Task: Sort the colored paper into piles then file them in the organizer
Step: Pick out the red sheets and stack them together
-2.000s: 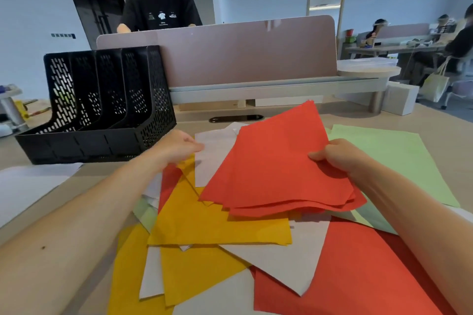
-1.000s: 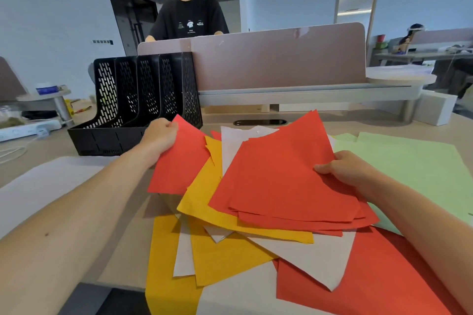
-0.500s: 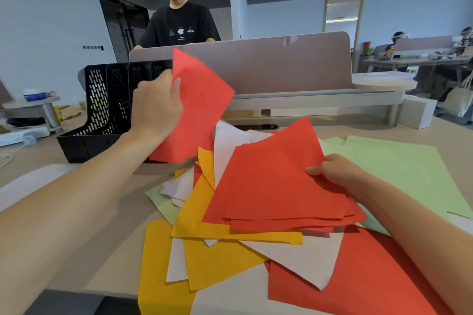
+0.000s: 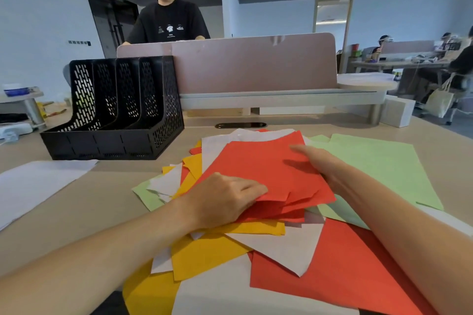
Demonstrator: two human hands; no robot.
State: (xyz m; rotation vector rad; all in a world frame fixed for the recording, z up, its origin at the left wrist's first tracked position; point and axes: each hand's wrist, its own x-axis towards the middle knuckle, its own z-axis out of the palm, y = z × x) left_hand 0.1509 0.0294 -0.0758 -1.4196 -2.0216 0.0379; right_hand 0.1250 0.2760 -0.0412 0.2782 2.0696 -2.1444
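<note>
Leaves mixed sheets [image 4: 204, 258], yellow, white, red, unsorted nearest on surface [image 4: 102, 199]. Pinches red stack [image 4: 297, 199] at near corner with left hand [image 4: 225, 199], presses top with flat, straight-fingered right hand [image 4: 320, 163], squaring reds together. Has dropped lone red sheet [image 4: 250, 161], aloft half a second back, onto stack. Keeps green pile [image 4: 371, 161] right; leaves far organizer [image 4: 115, 110] unfilled

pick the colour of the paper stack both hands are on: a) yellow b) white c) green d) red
d: the left hand grips the near edge of the red paper stack, and the right hand lies with straight fingers on its right side.
</note>
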